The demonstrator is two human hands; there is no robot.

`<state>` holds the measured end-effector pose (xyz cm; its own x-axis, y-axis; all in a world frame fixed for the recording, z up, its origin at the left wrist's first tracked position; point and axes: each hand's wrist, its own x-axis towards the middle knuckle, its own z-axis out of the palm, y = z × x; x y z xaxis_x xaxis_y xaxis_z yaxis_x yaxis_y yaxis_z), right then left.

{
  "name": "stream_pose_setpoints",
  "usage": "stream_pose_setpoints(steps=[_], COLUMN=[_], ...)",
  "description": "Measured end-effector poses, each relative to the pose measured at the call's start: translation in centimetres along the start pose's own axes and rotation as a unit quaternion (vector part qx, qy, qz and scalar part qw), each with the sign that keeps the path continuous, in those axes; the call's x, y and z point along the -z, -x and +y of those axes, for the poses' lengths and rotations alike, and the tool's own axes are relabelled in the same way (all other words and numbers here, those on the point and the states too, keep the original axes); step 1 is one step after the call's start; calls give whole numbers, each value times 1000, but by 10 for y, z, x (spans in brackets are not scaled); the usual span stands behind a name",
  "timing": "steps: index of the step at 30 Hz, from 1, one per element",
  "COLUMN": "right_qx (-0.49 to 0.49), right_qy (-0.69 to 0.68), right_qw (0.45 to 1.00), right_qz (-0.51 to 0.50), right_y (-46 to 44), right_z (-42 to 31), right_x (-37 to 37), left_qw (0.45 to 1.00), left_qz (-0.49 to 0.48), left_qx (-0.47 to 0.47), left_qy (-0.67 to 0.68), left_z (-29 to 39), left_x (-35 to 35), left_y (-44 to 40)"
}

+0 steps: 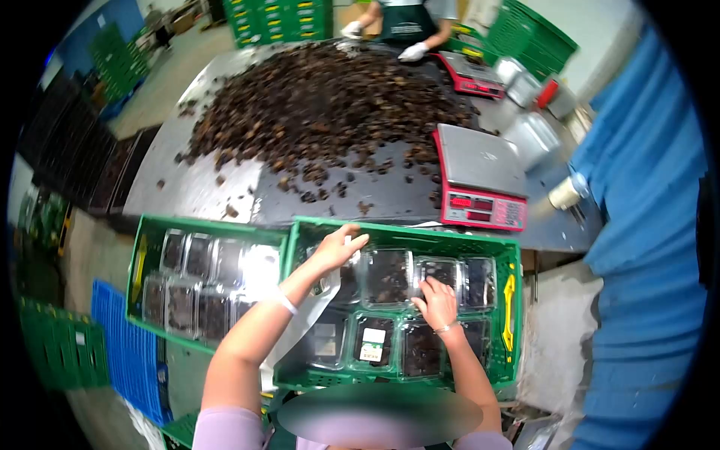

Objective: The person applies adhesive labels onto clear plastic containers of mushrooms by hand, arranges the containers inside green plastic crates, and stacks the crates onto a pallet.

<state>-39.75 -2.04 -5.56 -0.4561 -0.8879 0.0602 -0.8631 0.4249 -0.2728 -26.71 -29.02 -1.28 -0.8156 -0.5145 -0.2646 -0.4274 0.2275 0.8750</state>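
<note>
My left hand [341,250] is over the upper left of the near green crate [405,232], fingers closed round what looks like a white label strip [306,321] that trails down under my forearm. My right hand [439,306] rests with fingers apart on a clear plastic box [437,268] in the crate's upper row. Dark pieces show through the lids of the boxes around it. One box in the lower row carries a white and green label [372,345]. Part of the upper left box is covered by my left hand.
Another green crate [212,226] of filled clear boxes stands at left. Beyond, a metal table [161,184] bears a big heap of dark pieces [322,105] and red scales [480,169]. Across it are a co-worker's white-gloved hands [413,52]. A blue curtain [645,225] hangs at right.
</note>
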Motion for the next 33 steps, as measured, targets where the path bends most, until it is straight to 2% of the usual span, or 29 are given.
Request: stream_pose_setpoints(steps=[1, 3, 4, 5, 7, 9, 11, 12, 14, 15, 16, 17, 19, 22, 23, 25, 27, 29, 30, 33], right_qx=[30, 101, 126, 145, 172, 226, 256, 271, 277, 245, 255, 243, 190, 143, 130, 190, 155, 208, 178, 115], right_qy=[-29, -96, -116, -133, -188, -243, -262, -274, -249, -274, -268, -240, -41, -7, -32, -33, -89, -96, -115, -167], right_qw=[997, 989, 985, 980, 967, 943, 928, 916, 911, 894, 895, 892, 922, 925, 943, 954, 967, 966, 974, 979], right_qz=[60, 43, 25, 11, 1, 12, -70, -111, -177, -255, -250, -296, -334, -353, -306, -230, -183, -121, -85, 37], right_y=[-9, -26, -35, -44, -66, -89, -114, -129, -153, -162, -170, -177, -179, -150, -129, -113, -108, -99, -95, -91], right_z=[-23, -67, -90, -112, -173, -234, -297, -326, -379, -411, -430, -450, -472, -447, -432, -419, -424, -431, -434, -427], right_x=[11, 18, 15, 15, 20, 15, 3, -13, -80, -94, -142, -167, -193, -236, -248, -245, -231, -201, -186, -130], left_qw=[996, 978, 975, 962, 966, 950, 931, 929, 921, 901, 882, 885, 858, 862, 858, 884, 880, 899, 900, 911], left_qz=[-19, -74, -65, -54, -17, 32, 123, 125, 282, 354, 381, 373, 451, 445, 451, 407, 394, 347, 347, 347], left_qx=[-6, 10, 15, -1, 49, 73, 146, 145, 205, 232, 267, 267, 229, 228, 222, 196, 175, 203, 166, 140], left_qy=[88, 196, 212, 269, 254, 302, 311, 317, 176, 100, 77, 83, -92, -88, -108, -125, -199, -176, -203, -175], left_z=[10, 31, 24, 9, -18, -56, -92, -110, -148, -163, -173, -183, -203, -229, -237, -252, -276, -294, -309, -307], left_x=[19, 65, 84, 99, 130, 156, 174, 179, 190, 194, 199, 202, 209, 220, 225, 234, 239, 248, 251, 266], left_y=[22, 83, 112, 142, 202, 266, 327, 353, 400, 415, 427, 436, 446, 446, 442, 424, 397, 374, 366, 352])
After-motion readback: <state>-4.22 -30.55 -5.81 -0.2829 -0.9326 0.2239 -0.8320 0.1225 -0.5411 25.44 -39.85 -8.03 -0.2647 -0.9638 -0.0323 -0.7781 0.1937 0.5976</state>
